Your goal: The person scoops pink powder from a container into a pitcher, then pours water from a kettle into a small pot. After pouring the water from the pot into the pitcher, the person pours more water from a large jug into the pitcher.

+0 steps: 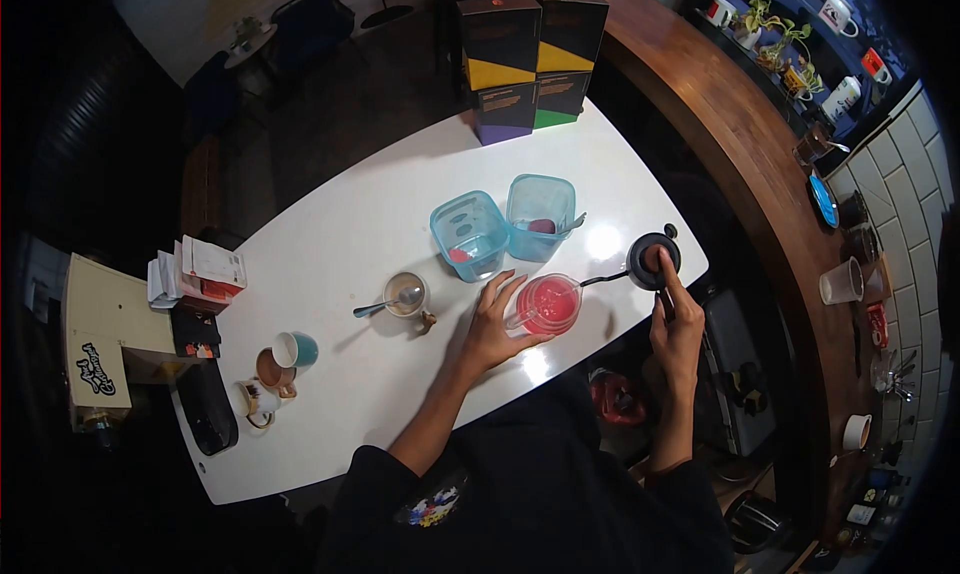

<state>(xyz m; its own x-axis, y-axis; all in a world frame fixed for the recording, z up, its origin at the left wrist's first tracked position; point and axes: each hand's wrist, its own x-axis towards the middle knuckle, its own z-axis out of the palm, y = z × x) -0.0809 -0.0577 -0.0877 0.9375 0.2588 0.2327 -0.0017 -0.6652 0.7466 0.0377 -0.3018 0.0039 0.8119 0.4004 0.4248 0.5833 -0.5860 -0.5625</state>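
Observation:
My left hand (489, 330) curves around the side of a clear jug (549, 305) of pink liquid, with fingers and thumb against it near its clear handle. My right hand (678, 319) is at a round black object (643, 274) with a brownish middle; the index finger lies over its top and the thumb sits by its near edge. I cannot make out its exact kind. A thin black stick (606, 278) runs between that object and the jug's rim. Beyond the jug stand two translucent blue tubs (452, 217) (527, 190), the right one holding a spoon (577, 222).
Left of my left hand is a cup with a spoon (371, 311) and a small brown figure (428, 321). Several mugs (300, 350) and a black case (207, 411) occupy the table's left end. Stacked boxes (500, 49) stand at the back; a wooden counter (745, 124) curves along the right.

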